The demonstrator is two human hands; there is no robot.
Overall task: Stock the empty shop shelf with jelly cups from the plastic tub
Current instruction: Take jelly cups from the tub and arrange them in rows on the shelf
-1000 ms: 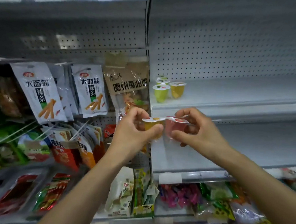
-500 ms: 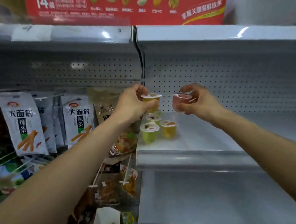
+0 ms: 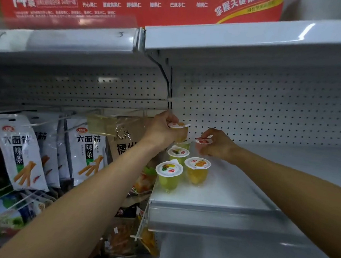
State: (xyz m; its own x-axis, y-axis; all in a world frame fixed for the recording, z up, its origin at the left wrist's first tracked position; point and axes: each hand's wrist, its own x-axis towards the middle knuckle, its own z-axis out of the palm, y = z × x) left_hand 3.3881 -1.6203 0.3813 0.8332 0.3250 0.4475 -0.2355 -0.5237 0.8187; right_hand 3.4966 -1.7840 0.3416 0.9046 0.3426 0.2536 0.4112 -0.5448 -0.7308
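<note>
My left hand (image 3: 161,129) grips a yellow jelly cup (image 3: 180,132) above the back left corner of the white shelf (image 3: 232,188). My right hand (image 3: 216,144) holds a red-lidded jelly cup (image 3: 204,141) low over the shelf, just right of the standing cups; its body is hidden by my fingers. On the shelf stand two green cups (image 3: 169,174) (image 3: 178,153) one behind the other, an orange cup (image 3: 197,170) beside them, and another cup (image 3: 183,144) partly hidden behind. The plastic tub is out of view.
A perforated white back panel (image 3: 266,106) closes the shelf's rear. The upper shelf (image 3: 241,37) overhangs, with a red box (image 3: 133,5) on top. Hanging snack bags (image 3: 20,151) fill the bay to the left. A lower white shelf (image 3: 237,256) lies beneath.
Both hands have moved further into the shelf and lower, each with its cup, toward the cups standing at the back left. The camera has come closer and tilted up.
</note>
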